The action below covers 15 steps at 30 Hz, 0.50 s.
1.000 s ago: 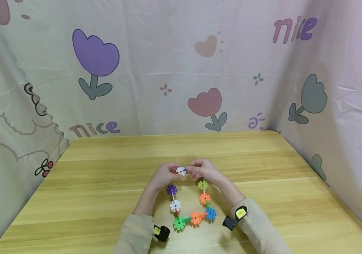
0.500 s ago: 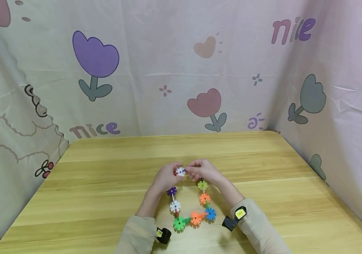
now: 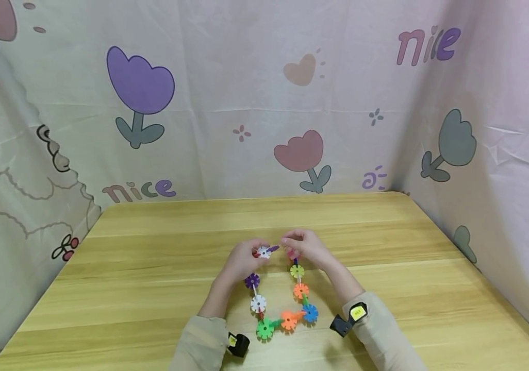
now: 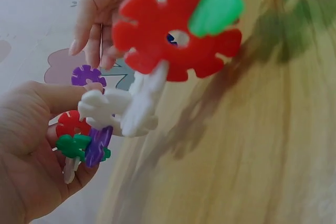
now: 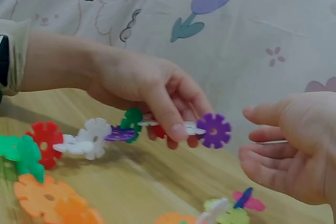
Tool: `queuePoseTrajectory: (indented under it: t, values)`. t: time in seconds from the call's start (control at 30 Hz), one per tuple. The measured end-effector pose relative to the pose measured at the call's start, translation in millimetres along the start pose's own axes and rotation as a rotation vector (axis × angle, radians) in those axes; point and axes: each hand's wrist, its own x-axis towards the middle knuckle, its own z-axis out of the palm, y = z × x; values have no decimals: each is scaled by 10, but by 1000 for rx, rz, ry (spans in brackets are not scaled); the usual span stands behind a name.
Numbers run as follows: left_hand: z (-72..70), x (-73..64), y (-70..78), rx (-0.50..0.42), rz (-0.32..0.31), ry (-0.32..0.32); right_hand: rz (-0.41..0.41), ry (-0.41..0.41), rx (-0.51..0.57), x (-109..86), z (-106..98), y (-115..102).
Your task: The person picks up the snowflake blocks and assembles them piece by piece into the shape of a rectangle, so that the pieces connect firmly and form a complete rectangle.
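Observation:
A chain of interlocking notched snowflake discs curves in a U between the hands. My left hand (image 3: 241, 261) grips its left end, with thumb and fingers around a white disc (image 3: 263, 252) and a red disc (image 4: 72, 123). A purple disc (image 5: 213, 130) sticks out past the fingertips at that end. Facing it across a small gap, my right hand (image 5: 302, 142) has loosely bent fingers with nothing between them. Below the right hand lies the chain's other end, a pink disc (image 5: 254, 202) joined through a blue one to a yellow-green disc (image 3: 297, 271).
Nearer the body the chain runs through green (image 3: 265, 329), orange (image 3: 288, 320) and blue (image 3: 310, 313) discs over the wooden table (image 3: 153, 288). A patterned cloth (image 3: 227, 93) hangs behind and at both sides. Each wrist wears a small black camera.
My right hand has let go of the purple disc and drawn back to the right, so the disc and the pink one now show. The left hand keeps its grip, almost still.

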Motion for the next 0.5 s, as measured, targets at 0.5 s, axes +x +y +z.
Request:
queuePoseTrajectory:
  t: [0.5]
  values:
    - [-7, -11, -66, 0, -23, -5, 171, 88, -410, -13, -113, 182]
